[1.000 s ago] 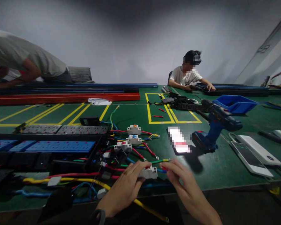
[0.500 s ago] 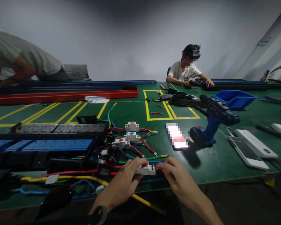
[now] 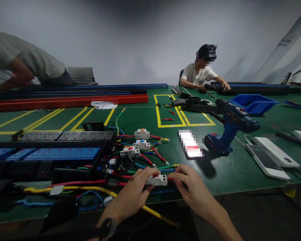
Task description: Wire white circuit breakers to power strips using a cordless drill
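Note:
A small white circuit breaker (image 3: 157, 180) with a red switch lies near the front edge of the green table (image 3: 140, 120). My left hand (image 3: 134, 194) grips its left side with curled fingers. My right hand (image 3: 190, 189) pinches a red wire end (image 3: 170, 178) at the breaker's right side. Green and blue wires (image 3: 169, 167) run off just behind it. Three more white breakers (image 3: 141, 134) with coloured wires lie farther back.
A blue cordless drill (image 3: 228, 129) stands to the right beside a lit phone (image 3: 190, 144), another phone (image 3: 266, 160) and a white power bank (image 3: 274, 152). Blue socket strips (image 3: 60, 154) fill the left. A blue bin (image 3: 253, 103) and a seated person (image 3: 200, 75) are at the back; another person (image 3: 20, 67) leans in at left.
Both hands stay on the breaker. My right hand has closed in on its right side with the red wire end. The view has shifted slightly.

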Demonstrator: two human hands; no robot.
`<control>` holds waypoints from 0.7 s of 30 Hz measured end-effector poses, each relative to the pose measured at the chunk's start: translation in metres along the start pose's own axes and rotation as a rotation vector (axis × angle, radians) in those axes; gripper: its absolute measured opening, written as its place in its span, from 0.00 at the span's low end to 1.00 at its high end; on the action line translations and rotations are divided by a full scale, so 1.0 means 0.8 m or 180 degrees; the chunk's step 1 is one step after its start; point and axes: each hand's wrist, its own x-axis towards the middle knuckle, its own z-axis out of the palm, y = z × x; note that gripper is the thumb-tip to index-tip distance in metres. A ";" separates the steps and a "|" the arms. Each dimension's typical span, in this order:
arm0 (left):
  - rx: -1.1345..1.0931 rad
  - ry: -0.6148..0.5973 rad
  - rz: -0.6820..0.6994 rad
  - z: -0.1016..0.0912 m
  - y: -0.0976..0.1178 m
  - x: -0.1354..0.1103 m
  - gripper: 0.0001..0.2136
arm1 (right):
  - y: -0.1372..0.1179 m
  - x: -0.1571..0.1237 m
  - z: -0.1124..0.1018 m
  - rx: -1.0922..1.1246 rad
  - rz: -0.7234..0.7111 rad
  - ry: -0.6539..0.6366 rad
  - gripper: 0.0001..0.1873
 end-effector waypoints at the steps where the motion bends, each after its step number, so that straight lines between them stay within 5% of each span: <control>1: 0.0000 0.0002 0.0012 0.000 0.000 0.000 0.22 | -0.001 0.001 0.000 -0.0040 0.0001 -0.0011 0.17; 21: 0.0120 0.0016 0.0112 -0.001 0.004 0.007 0.22 | -0.007 0.011 0.016 -0.1053 -0.0474 0.0661 0.19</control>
